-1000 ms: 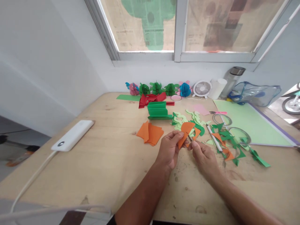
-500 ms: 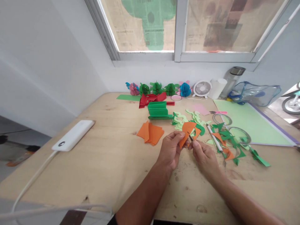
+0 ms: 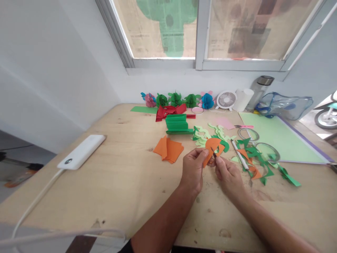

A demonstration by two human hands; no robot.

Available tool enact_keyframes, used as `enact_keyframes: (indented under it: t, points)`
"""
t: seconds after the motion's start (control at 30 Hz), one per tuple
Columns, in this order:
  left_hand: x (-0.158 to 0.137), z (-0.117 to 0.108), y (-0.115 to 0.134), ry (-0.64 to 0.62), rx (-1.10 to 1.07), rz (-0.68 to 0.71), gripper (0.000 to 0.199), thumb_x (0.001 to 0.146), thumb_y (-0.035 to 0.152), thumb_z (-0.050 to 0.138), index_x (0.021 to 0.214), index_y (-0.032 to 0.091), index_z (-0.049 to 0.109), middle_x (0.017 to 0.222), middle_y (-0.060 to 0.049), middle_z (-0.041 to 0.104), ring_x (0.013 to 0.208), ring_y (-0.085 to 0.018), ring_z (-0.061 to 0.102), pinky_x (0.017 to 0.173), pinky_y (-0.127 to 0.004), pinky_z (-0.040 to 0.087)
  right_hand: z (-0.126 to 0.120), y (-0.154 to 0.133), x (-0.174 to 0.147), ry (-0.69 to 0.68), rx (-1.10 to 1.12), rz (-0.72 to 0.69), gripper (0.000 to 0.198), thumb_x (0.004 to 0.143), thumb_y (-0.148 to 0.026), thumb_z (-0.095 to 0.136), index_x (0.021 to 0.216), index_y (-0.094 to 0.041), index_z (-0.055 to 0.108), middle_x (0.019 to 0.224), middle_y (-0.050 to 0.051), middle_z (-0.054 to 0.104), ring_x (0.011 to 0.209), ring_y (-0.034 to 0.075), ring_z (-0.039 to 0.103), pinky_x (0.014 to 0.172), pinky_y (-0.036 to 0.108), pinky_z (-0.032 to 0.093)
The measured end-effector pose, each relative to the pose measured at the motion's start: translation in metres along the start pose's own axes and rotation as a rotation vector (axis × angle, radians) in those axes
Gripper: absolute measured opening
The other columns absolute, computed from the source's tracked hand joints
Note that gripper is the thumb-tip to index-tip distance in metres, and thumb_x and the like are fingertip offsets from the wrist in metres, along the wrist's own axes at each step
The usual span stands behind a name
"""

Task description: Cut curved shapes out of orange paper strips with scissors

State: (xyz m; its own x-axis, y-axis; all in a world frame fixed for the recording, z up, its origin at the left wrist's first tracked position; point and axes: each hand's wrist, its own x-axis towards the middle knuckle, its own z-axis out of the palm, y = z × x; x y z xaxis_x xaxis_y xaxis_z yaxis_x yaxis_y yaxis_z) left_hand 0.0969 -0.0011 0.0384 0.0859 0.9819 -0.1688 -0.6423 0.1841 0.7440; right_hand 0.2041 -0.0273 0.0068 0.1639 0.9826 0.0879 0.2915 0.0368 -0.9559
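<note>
My left hand (image 3: 195, 162) pinches a curved piece of orange paper (image 3: 212, 143) between thumb and fingers. My right hand (image 3: 229, 173) is closed on small scissors (image 3: 214, 153), whose dark blades lie across the orange paper; the handles are hidden in the fingers. Left of my hands rests a stack of orange paper pieces (image 3: 172, 149). Just beyond the held piece are pale green wavy paper cutouts (image 3: 201, 136). Beside my right hand lie a white pen-like tool (image 3: 239, 154) and scattered green paper scraps (image 3: 255, 151), with orange scraps among them.
Folded green paper (image 3: 176, 123) and red paper strips (image 3: 171, 111) lie farther back. Along the wall stand honeycomb paper figures (image 3: 176, 99), a small white fan (image 3: 226, 100) and a bottle (image 3: 260, 92). A white power bank (image 3: 82, 151) with its cable sits at the left; tape rolls (image 3: 268, 152) lie right.
The orange paper and both hands have shifted very slightly, with the paper turned a little at the scissor blades. Everything on the table stays in place.
</note>
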Motion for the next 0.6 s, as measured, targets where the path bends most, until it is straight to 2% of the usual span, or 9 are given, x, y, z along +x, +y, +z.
enact_keyframes:
  t: [0.23, 0.6]
  points:
    - [-0.0009, 0.0009, -0.0003, 0.029, 0.011, 0.012, 0.016, 0.066, 0.025, 0.07, 0.062, 0.015, 0.058, 0.052, 0.001, 0.057, 0.049, -0.01, 0.051, 0.057, -0.025, 0.04, 0.0009, -0.002, 0.0003, 0.002, 0.011, -0.015, 0.05, 0.086, -0.061, 0.043, 0.065, -0.019, 0.057, 0.046, -0.006, 0.033, 0.042, 0.011, 0.029, 0.042, 0.024, 0.023]
    - [-0.0006, 0.0008, -0.002, 0.005, 0.0, 0.026, 0.017, 0.068, 0.025, 0.068, 0.063, 0.016, 0.056, 0.049, 0.002, 0.054, 0.048, -0.011, 0.05, 0.056, -0.026, 0.039, 0.0014, -0.0012, 0.0009, 0.003, 0.032, -0.002, 0.049, 0.085, -0.062, 0.044, 0.065, -0.019, 0.057, 0.045, -0.007, 0.032, 0.042, 0.01, 0.027, 0.041, 0.024, 0.021]
